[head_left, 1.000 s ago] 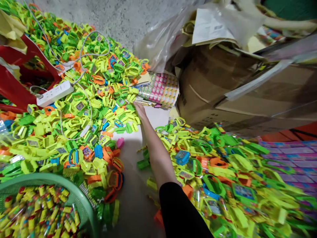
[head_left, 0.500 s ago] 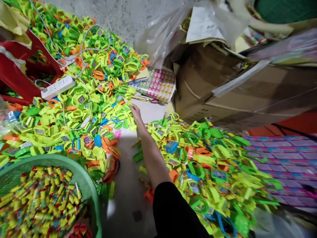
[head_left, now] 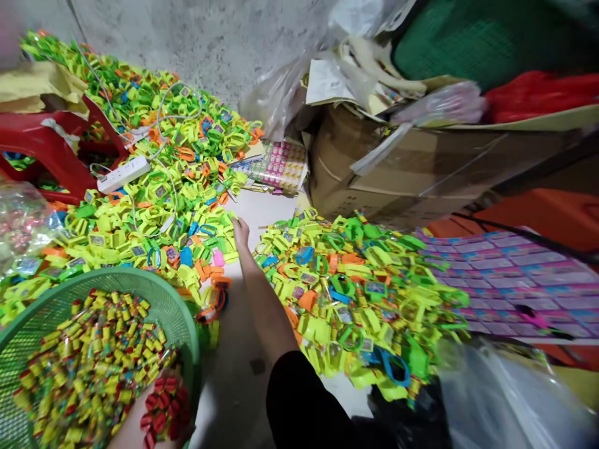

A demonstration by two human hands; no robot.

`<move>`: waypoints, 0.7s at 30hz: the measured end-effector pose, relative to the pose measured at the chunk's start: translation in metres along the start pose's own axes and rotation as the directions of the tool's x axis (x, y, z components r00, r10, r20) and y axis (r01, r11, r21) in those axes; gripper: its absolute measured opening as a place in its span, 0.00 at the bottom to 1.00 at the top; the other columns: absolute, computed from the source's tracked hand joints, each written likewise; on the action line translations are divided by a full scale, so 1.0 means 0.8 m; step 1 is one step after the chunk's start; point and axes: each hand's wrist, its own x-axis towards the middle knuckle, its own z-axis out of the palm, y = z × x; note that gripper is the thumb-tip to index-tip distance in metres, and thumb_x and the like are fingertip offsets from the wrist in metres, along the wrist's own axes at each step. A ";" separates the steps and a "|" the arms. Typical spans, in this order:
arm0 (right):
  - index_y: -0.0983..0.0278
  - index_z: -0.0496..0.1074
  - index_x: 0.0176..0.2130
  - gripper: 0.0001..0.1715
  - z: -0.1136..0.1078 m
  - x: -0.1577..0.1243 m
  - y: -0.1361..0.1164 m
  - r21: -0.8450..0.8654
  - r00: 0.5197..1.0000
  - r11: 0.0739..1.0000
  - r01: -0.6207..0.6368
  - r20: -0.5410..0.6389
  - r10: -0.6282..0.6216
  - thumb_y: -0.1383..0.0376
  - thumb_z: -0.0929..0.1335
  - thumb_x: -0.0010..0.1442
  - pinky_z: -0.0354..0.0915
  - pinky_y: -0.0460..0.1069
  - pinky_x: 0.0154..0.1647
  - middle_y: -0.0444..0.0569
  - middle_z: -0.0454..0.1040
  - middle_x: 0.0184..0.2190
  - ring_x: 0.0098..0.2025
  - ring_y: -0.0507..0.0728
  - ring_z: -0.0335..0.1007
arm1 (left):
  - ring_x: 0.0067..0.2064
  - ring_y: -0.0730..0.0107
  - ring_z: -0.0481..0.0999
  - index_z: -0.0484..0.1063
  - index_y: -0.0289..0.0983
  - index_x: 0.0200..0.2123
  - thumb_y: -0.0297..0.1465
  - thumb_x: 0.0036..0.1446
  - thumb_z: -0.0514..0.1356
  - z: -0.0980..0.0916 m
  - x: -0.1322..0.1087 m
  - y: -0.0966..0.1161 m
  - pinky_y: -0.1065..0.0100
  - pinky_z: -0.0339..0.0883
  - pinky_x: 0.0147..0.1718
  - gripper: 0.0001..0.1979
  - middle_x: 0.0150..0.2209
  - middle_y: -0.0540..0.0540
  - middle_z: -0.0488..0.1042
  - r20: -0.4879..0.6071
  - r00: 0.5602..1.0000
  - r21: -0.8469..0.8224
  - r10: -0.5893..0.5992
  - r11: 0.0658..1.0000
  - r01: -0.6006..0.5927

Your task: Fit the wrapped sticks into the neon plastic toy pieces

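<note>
My right hand (head_left: pixel 241 233) reaches forward to the near edge of the left heap of toy watches (head_left: pixel 163 193), in yellow, green, orange and blue plastic. Its fingers are drawn together against yellow-green watches; whatever they hold is hidden. At the bottom, my left hand (head_left: pixel 132 423) is closed on a bunch of candy-filled tubes (head_left: pixel 165 405), their red ends towards me. This hand is over the right side of a green mesh basket (head_left: pixel 183 312), among many small yellow-and-red tubes (head_left: pixel 100 349). A second heap of toy watches (head_left: pixel 346 293) lies right of my right forearm.
A red plastic stool (head_left: pixel 42 140) and a white power strip (head_left: pixel 124 174) with its cable sit on the left heap. Cardboard boxes (head_left: pixel 397 181) stand at back right. Printed pink-purple sheets (head_left: pixel 519 280) and clear plastic bags (head_left: pixel 505 393) lie on the right.
My view has shifted, showing more at the right and bottom. My right hand has drawn slightly nearer along the heap's edge. My left hand, with the red-ended tubes, has come further into view.
</note>
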 end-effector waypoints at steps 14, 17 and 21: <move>0.62 0.69 0.34 0.18 -0.026 -0.173 -0.032 0.018 0.996 1.000 -0.025 0.090 0.024 0.54 0.58 0.56 0.61 0.46 0.43 0.46 0.73 0.36 0.40 0.55 0.66 | 0.39 0.55 0.77 0.74 0.39 0.36 0.47 0.40 0.65 -0.008 -0.004 0.072 0.57 0.72 0.44 0.22 0.29 0.45 0.78 0.013 0.938 -0.063 0.345 0.937 -0.344; 0.61 0.66 0.31 0.16 -0.032 -0.200 -0.038 0.013 0.993 1.000 -0.009 0.116 0.007 0.54 0.58 0.55 0.61 0.45 0.40 0.44 0.71 0.32 0.36 0.54 0.64 | 0.41 0.55 0.77 0.73 0.37 0.35 0.45 0.41 0.65 -0.008 0.001 0.060 0.56 0.70 0.47 0.20 0.31 0.44 0.78 -0.006 0.926 -0.070 0.379 0.923 -0.378; 0.61 0.63 0.28 0.13 -0.042 -0.229 -0.042 0.015 0.985 1.000 0.014 0.169 -0.017 0.55 0.59 0.54 0.61 0.45 0.38 0.42 0.67 0.27 0.33 0.53 0.62 | 0.42 0.55 0.77 0.71 0.35 0.35 0.44 0.41 0.66 -0.007 0.005 0.051 0.56 0.69 0.49 0.21 0.36 0.42 0.79 -0.032 0.909 -0.056 0.415 0.907 -0.417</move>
